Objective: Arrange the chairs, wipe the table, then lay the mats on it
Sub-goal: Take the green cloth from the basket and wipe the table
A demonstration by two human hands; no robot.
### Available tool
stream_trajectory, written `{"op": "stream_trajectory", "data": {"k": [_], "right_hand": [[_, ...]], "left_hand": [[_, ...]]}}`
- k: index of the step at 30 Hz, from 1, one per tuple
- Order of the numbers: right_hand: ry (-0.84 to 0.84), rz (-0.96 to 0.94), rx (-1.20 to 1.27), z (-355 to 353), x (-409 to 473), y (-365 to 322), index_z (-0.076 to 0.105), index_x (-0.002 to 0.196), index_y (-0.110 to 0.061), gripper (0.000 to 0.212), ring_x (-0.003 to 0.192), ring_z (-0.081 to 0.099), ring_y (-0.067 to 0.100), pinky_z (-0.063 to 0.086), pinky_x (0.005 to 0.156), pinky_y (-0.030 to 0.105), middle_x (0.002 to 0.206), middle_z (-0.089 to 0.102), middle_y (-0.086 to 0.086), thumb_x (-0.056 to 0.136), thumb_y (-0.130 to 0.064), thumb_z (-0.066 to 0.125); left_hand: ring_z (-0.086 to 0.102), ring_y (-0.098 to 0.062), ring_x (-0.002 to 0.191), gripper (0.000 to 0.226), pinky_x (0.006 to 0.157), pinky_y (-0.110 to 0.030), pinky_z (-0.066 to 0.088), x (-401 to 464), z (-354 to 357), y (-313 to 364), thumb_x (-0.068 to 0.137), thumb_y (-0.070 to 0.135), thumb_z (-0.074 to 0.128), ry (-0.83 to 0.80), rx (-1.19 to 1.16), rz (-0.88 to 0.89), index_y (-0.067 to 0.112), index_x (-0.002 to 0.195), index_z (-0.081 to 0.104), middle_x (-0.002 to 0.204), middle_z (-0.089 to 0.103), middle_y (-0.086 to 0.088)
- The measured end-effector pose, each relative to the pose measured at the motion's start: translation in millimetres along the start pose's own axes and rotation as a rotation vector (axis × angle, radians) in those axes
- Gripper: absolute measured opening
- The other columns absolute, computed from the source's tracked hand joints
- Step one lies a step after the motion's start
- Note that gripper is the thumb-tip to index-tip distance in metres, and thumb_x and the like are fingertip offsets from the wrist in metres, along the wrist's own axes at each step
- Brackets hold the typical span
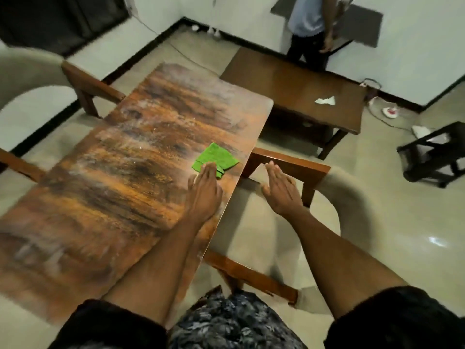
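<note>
Nearest, dark sleeves and two bare forearms reaching forward. Left hand flat over the near right part of the table, fingers straight and together, released, gripping nothing, fingertips lying on the near edge of the green cloth. Cloth folded, flat on the tabletop close to the right edge, mostly just beyond those fingertips. Right hand past the table's right edge, above the seat of a cushioned wooden chair, fingers straight and relaxed, holding nothing, fingertips just short of the chair's far armrest; touching or apart cannot be told. Left of the table, two more chairs, one near, one far. Farther right, a dark wooden bench bearing a scrap of white paper. Beyond it, a standing person by the white wall.
</note>
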State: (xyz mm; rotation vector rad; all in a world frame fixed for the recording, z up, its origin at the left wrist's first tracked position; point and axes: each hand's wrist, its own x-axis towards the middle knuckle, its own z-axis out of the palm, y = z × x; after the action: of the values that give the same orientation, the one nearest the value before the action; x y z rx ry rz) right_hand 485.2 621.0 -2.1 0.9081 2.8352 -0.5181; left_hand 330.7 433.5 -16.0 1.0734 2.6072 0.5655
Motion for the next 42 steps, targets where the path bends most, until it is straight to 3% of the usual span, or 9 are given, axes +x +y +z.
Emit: {"op": "stream_trajectory", "data": {"k": [7, 14, 21, 29, 35, 42], "right_hand": [[0.211, 0.125, 0.042, -42, -76, 37, 0.015, 0.170, -0.015, 0.066, 0.165, 0.014, 0.024, 0.015, 0.132, 0.047, 0.178, 0.015, 0.008, 0.113, -0.037, 0.040], [0.259, 0.217, 0.021, -47, -124, 61, 0.016, 0.169, -0.015, 0.065, 0.164, 0.017, 0.022, 0.018, 0.132, 0.047, 0.177, 0.019, 0.008, 0.112, -0.037, 0.036], [0.241, 0.303, 0.004, -59, -167, 89, 0.006, 0.171, -0.016, 0.064, 0.166, 0.005, 0.020, 0.005, 0.132, 0.040, 0.179, 0.005, 0.004, 0.116, -0.037, 0.030], [0.227, 0.379, -0.041, -55, -229, 165, 0.011, 0.170, -0.015, 0.063, 0.165, 0.014, 0.022, 0.014, 0.131, 0.041, 0.178, 0.013, 0.005, 0.116, -0.041, 0.030], [0.231, 0.354, -0.008, -55, -275, 251, 0.015, 0.170, -0.016, 0.062, 0.164, 0.015, 0.020, 0.015, 0.131, 0.041, 0.178, 0.016, 0.003, 0.116, -0.042, 0.029], [0.250, 0.282, 0.000, -70, -311, 371, 0.016, 0.169, -0.013, 0.063, 0.165, 0.014, 0.020, 0.017, 0.129, 0.039, 0.178, 0.017, 0.006, 0.115, -0.033, 0.038]], "left_hand": [[0.020, -0.021, 0.164, 0.068, 0.128, -0.043, 0.016, -25, -1, 78, 0.108, 0.023, 0.045, 0.019, 0.127, 0.294, 0.009, 0.169, 0.017, 0.176, 0.024, -0.009], [0.012, -0.020, 0.166, 0.074, 0.131, -0.043, 0.014, -49, 17, 138, 0.106, 0.018, 0.045, 0.029, 0.134, 0.468, 0.008, 0.170, 0.009, 0.179, 0.013, -0.007], [0.007, -0.020, 0.166, 0.073, 0.134, -0.048, 0.014, -72, 49, 180, 0.109, 0.017, 0.043, -0.046, 0.080, 0.530, 0.013, 0.170, 0.005, 0.179, 0.008, -0.005], [0.009, -0.023, 0.166, 0.072, 0.135, -0.048, 0.009, -99, 104, 254, 0.111, 0.024, 0.049, -0.159, 0.039, 0.599, 0.015, 0.171, 0.009, 0.179, 0.013, -0.004], [0.008, -0.024, 0.166, 0.090, 0.133, -0.046, 0.005, -118, 138, 326, 0.103, 0.021, 0.066, -0.167, 0.042, 0.619, 0.011, 0.171, 0.008, 0.179, 0.012, -0.007], [0.010, -0.024, 0.166, 0.073, 0.133, -0.047, 0.009, -136, 204, 416, 0.111, 0.027, 0.048, -0.147, 0.126, 0.545, 0.015, 0.171, 0.007, 0.179, 0.014, -0.006]]}}
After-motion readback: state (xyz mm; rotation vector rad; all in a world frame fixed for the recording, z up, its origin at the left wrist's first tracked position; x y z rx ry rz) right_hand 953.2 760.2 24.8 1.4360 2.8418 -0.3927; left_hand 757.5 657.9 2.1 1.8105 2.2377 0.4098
